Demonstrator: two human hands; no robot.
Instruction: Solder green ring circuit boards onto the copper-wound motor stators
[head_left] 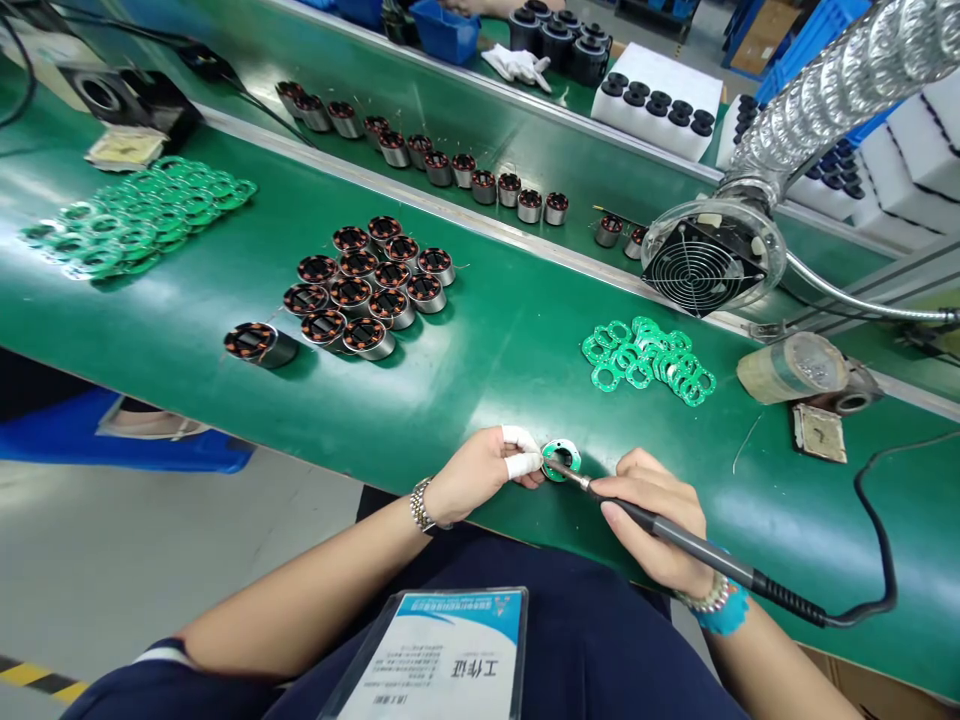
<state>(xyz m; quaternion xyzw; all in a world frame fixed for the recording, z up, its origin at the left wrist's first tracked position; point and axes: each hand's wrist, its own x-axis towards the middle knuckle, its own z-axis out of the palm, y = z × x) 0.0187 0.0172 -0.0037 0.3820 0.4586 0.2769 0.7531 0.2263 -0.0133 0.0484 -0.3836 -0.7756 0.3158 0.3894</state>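
Observation:
My right hand (664,515) is closed around the grey and black handle of a soldering iron (701,550). The iron's metal tip rests at the left side of a green ring-shaped circuit board (573,457) near the bench's front edge. White covers wrap the thumb and a finger of my left hand (487,465), which pinches at the board's left edge beside the tip. What lies under the board, and any fine wire between the fingertips, is too small to make out.
Copper-wound motor stators (351,292) stand grouped on the green bench, left of centre. Loose ring boards (645,355) lie at right, more boards (135,215) at far left. A fume extractor fan (694,265) hangs behind. The iron's cord (874,500) loops at right near a tub (791,368).

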